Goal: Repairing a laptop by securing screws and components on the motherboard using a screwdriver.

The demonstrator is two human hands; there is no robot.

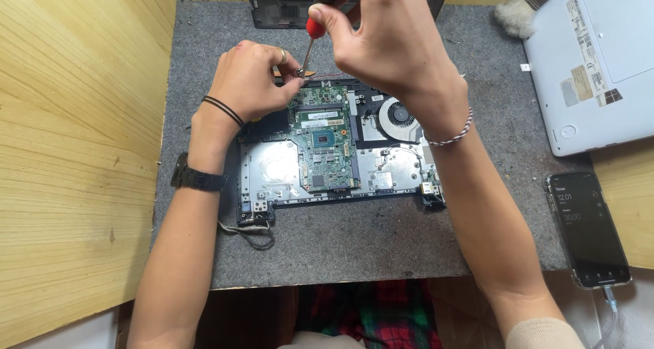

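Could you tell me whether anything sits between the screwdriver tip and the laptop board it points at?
Nothing visible does: the screwdriver, held by the right hand, reaches the board's top edge beside the left hand's fingertips.

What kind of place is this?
Likely a small electronics repair bench: an opened laptop chassis with bare circuit board on a grey felt mat, a red-handled screwdriver in the right hand, wooden partitions around.

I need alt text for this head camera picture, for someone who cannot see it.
Two bare hands work a red-handled screwdriver at the far edge of an opened laptop base on a grey mat: the right hand grips the handle, the left hand steadies the tip. A phone lies at right.
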